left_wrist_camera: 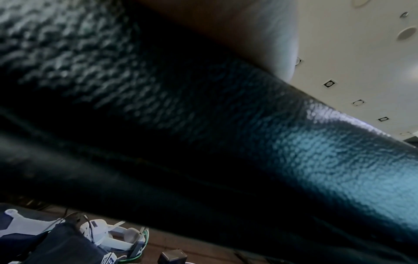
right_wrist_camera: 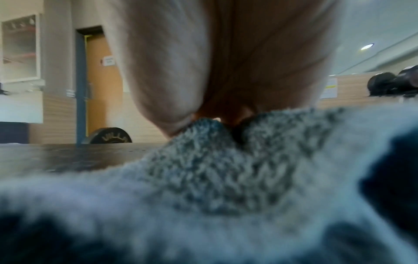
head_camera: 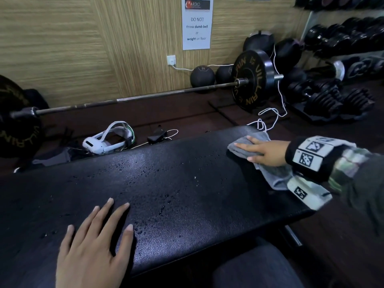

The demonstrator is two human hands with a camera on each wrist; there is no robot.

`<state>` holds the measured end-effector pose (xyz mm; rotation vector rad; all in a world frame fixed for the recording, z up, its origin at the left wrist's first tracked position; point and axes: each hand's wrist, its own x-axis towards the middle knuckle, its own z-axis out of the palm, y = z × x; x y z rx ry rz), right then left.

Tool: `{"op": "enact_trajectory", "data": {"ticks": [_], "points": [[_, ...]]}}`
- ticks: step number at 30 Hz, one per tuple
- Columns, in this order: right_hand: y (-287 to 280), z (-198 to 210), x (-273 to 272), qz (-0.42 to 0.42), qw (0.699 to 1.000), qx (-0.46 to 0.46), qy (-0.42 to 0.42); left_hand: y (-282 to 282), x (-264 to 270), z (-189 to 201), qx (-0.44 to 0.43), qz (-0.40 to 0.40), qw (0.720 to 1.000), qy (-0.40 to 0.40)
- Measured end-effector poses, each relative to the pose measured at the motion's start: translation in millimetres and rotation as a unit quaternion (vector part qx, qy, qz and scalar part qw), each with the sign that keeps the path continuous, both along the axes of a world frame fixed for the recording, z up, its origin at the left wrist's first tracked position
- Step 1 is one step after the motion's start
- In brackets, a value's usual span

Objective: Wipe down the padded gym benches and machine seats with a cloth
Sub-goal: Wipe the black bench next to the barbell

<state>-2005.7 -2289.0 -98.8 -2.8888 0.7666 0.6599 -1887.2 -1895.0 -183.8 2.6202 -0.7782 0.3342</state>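
Observation:
A long black padded bench (head_camera: 178, 179) runs across the head view, its middle speckled with water droplets (head_camera: 164, 204). My right hand (head_camera: 262, 149) lies flat with straight fingers on a grey cloth (head_camera: 276, 175) at the bench's far right end, pressing it onto the pad. The cloth's tail trails back under my wrist. My left hand (head_camera: 93, 242) rests flat, fingers spread, on the near left part of the pad. In the right wrist view the grey cloth (right_wrist_camera: 214, 169) fills the lower frame under my palm (right_wrist_camera: 226, 62). The left wrist view shows mostly black padding (left_wrist_camera: 248, 142).
Behind the bench a loaded barbell (head_camera: 145, 96) lies on the floor with a big black plate (head_camera: 251, 80). A white headset (head_camera: 108, 138), a black charger (head_camera: 156, 137) and white cables (head_camera: 270, 113) lie on the floor. Dumbbells (head_camera: 332, 96) and medicine balls (head_camera: 202, 76) crowd the right.

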Motion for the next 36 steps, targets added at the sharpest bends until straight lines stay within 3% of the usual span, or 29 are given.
{"op": "enact_trajectory", "data": {"ticks": [7, 11, 16, 21, 24, 31, 36], "points": [[-9, -5, -27, -0.065, 0.997, -0.006, -0.029, 1, -1, -3, 0.002, 0.001, 1.000, -0.005], [17, -4, -40, -0.030, 1.000, -0.001, 0.000, -2, -1, -3, 0.004, 0.001, 1.000, -0.011], [43, -12, 5, 0.066, 0.998, -0.011, 0.019, -3, -1, -1, 0.004, 0.005, 1.000, -0.008], [12, -5, 69, 0.076, 0.996, -0.006, 0.043, -3, 1, -1, 0.000, 0.004, 1.000, -0.018], [-20, -4, 83, 0.047, 0.999, 0.011, 0.015, -3, 1, -1, 0.000, 0.007, 1.000, -0.012], [-75, -14, 41, -0.029, 0.997, 0.028, -0.072, -4, -3, 0, -0.006, 0.012, 1.000, -0.004], [-33, -10, 14, -0.027, 0.999, 0.001, -0.025, -6, -2, 0, -0.015, 0.014, 1.000, -0.009]]}}
